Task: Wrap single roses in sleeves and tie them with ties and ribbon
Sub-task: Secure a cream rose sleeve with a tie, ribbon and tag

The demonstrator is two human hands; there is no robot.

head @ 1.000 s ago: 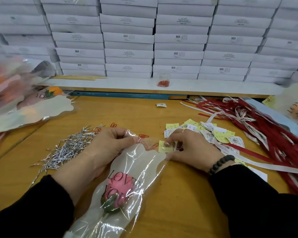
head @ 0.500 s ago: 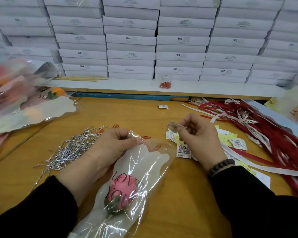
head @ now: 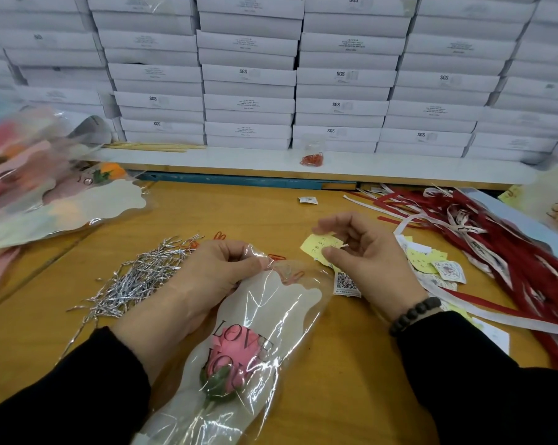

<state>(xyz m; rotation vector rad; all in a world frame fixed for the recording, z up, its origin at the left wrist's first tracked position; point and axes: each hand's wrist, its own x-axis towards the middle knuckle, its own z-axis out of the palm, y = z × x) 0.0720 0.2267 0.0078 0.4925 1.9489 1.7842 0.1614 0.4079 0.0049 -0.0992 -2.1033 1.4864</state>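
A pink rose (head: 231,364) lies in a clear sleeve (head: 280,303) printed "LOVE YOU", its top end pointing away from me on the wooden table (head: 239,213). My left hand (head: 213,274) pinches the sleeve's top edge. My right hand (head: 364,255) is raised just right of the sleeve and pinches a small yellow paper note (head: 319,247). Silver twist ties (head: 139,277) lie in a heap left of my left hand. Red and white ribbons (head: 502,252) spread over the right side of the table.
Wrapped roses (head: 40,194) are piled at the left. Small cards and a QR label (head: 346,282) lie under my right hand. Red paper clips (head: 312,159) sit in a bag on the shelf. White boxes (head: 248,75) are stacked behind.
My right hand left the sleeve's edge, rose above the card pile and now holds a yellow note up. My left hand has kept its hold on the sleeve.
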